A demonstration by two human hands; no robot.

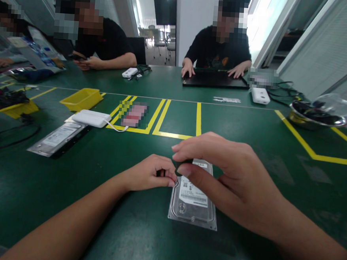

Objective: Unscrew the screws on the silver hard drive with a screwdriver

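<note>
A silver hard drive point(193, 202) with a white label lies flat on the green table point(142, 231) in front of me. My right hand point(232, 181) hovers over its far end, thumb and fingers pinching a small dark object that is mostly hidden. My left hand point(149, 174) rests on the table just left of the drive, fingers curled around a small dark item at the drive's far left corner.
A second hard drive point(58, 138) lies at the left beside a white box point(91, 118) with a cable. Yellow bins point(82, 99) and black cables sit further left. A metal bowl point(317, 116) stands at the right. Other people sit across the table, one at a laptop point(214, 79).
</note>
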